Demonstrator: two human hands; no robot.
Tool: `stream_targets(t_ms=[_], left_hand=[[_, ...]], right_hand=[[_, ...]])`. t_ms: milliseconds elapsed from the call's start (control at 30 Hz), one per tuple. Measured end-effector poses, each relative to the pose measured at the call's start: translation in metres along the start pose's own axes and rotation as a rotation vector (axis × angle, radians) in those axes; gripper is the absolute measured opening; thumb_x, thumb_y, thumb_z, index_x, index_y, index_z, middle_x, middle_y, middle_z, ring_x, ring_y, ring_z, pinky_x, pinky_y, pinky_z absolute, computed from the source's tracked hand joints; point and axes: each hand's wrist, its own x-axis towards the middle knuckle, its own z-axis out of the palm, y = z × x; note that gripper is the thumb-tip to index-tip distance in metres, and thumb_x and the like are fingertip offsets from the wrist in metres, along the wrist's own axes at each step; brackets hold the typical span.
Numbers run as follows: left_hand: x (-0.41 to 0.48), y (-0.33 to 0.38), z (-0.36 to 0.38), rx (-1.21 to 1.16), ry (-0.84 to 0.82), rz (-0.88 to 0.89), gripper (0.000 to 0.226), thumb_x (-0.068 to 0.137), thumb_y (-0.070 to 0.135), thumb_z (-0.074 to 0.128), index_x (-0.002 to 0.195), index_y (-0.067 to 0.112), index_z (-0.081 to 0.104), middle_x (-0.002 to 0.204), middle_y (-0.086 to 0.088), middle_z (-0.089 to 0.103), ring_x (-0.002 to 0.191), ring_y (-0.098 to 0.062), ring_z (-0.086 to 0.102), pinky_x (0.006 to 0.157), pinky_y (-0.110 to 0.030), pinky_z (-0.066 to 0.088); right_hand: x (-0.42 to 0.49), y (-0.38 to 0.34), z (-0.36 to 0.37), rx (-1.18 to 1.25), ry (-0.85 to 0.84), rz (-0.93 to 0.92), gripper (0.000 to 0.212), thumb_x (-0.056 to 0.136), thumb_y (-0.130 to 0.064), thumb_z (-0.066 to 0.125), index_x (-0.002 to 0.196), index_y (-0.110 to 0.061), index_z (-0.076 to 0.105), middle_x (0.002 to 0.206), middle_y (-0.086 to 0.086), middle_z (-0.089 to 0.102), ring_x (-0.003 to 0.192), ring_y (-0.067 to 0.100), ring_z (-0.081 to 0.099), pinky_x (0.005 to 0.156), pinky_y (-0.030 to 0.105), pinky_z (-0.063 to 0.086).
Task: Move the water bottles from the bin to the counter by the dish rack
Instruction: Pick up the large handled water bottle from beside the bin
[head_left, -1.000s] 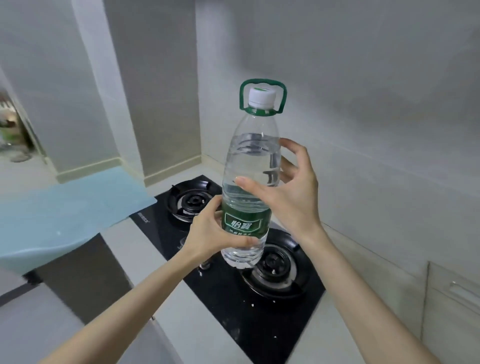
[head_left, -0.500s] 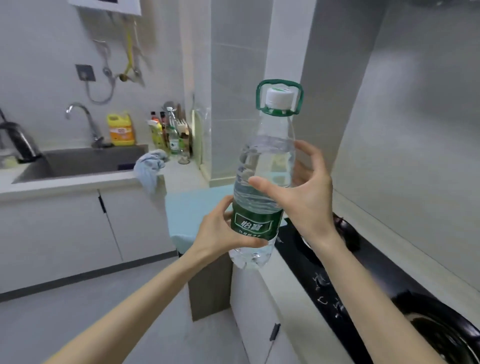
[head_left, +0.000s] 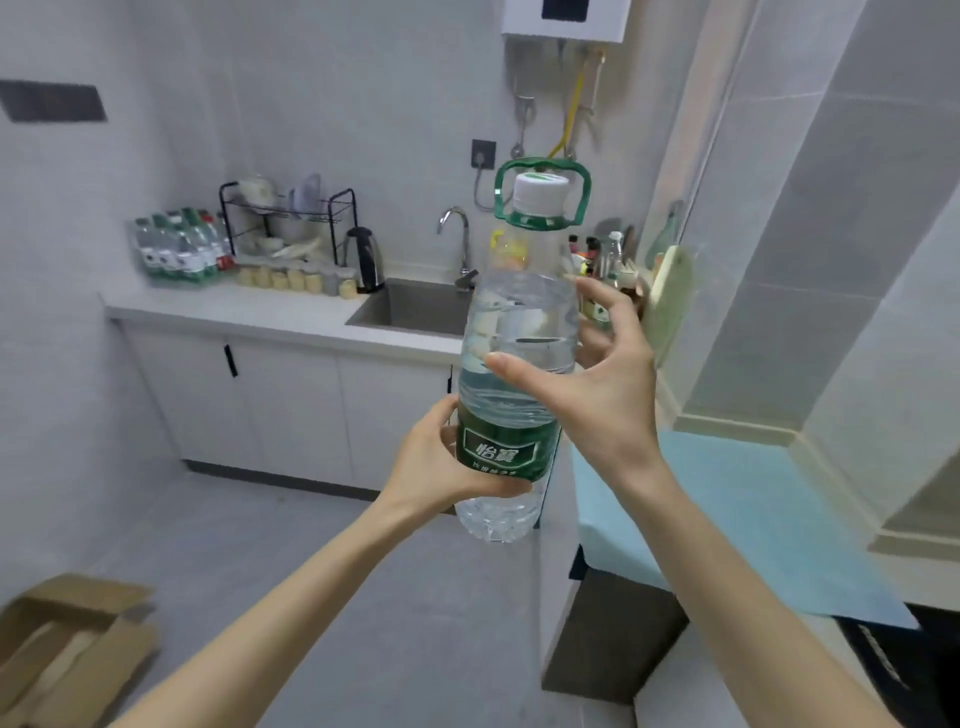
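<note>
Hands (head_left: 431, 462) (head_left: 608, 395) hold bottle (head_left: 519, 322) — right perhaps loosely.

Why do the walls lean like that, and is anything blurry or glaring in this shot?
Head view: the wide-angle lens tilts the tiled walls toward the edges; the water bottle in the left hand and right hand is fairly sharp; the far dish rack and bottles beside it look soft; light is flat, no harsh glare.

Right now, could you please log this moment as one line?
water bottle: upright, midair; left hand: grips lower part; right hand: holds upper part; dish rack: ahead, unreached
</note>
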Motion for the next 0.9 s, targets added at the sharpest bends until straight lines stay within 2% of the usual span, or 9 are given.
stream_targets(t_ms=[167,367,567,767,833,900], left_hand=[[0.048,-0.027,-0.071,0.059,0.169,-0.048,0.085,0.045,0.026,0.096,0.119,0.031,0.055,0.101,0.012,0.072,0.093,0.002,0.066,0.082,-0.03,0.057],[0.115,-0.051,-0.152,0.114,0.358,-0.083,0.084,0.047,0.021,0.096,0.119,0.03,0.054,0.101,0.016,0.071,0.091,0.008,0.065,0.074,-0.012,0.053],[0.17,-0.073,-0.227,0.14,0.503,-0.121,0.081,0.046,0.019,0.095,0.114,0.034,0.055,0.099,0.018,0.07,0.09,0.011,0.063,0.074,-0.013,0.053],[0.214,-0.11,-0.314,0.159,0.617,-0.166,0.089,0.038,0.033,0.097,0.117,0.034,0.055,0.104,0.016,0.071,0.099,0.001,0.065,0.089,-0.03,0.055],[0.227,-0.126,-0.345,0.161,0.642,-0.176,0.088,0.038,0.032,0.097,0.116,0.033,0.055,0.104,0.016,0.071,0.099,0.001,0.065,0.087,-0.027,0.055],[0.237,-0.137,-0.368,0.154,0.654,-0.18,0.083,0.041,0.027,0.097,0.112,0.034,0.055,0.1,0.017,0.071,0.096,0.005,0.065,0.08,-0.018,0.054]], right_hand=[[0.054,0.027,0.087,0.115,-0.123,-0.031,0.085,0.054,-0.029,0.094,0.125,-0.024,0.048,0.119,-0.007,0.066,0.103,0.005,0.067,0.087,0.036,0.058],[0.124,0.054,0.192,0.204,-0.282,-0.063,0.084,0.053,-0.032,0.094,0.124,-0.03,0.049,0.111,-0.021,0.065,0.104,-0.001,0.065,0.088,0.034,0.057],[0.184,0.071,0.291,0.294,-0.403,-0.084,0.088,0.051,-0.038,0.093,0.127,-0.028,0.049,0.119,-0.012,0.066,0.11,0.006,0.064,0.091,0.036,0.056],[0.224,0.082,0.395,0.364,-0.504,-0.079,0.087,0.053,-0.029,0.094,0.127,-0.023,0.05,0.117,-0.019,0.063,0.109,-0.002,0.062,0.095,0.029,0.053],[0.234,0.089,0.433,0.377,-0.531,-0.073,0.087,0.053,-0.027,0.094,0.127,-0.023,0.049,0.116,-0.019,0.063,0.108,-0.003,0.062,0.094,0.026,0.053],[0.241,0.093,0.463,0.386,-0.558,-0.063,0.086,0.053,-0.026,0.094,0.126,-0.023,0.049,0.117,-0.015,0.065,0.107,-0.002,0.064,0.093,0.028,0.055]])
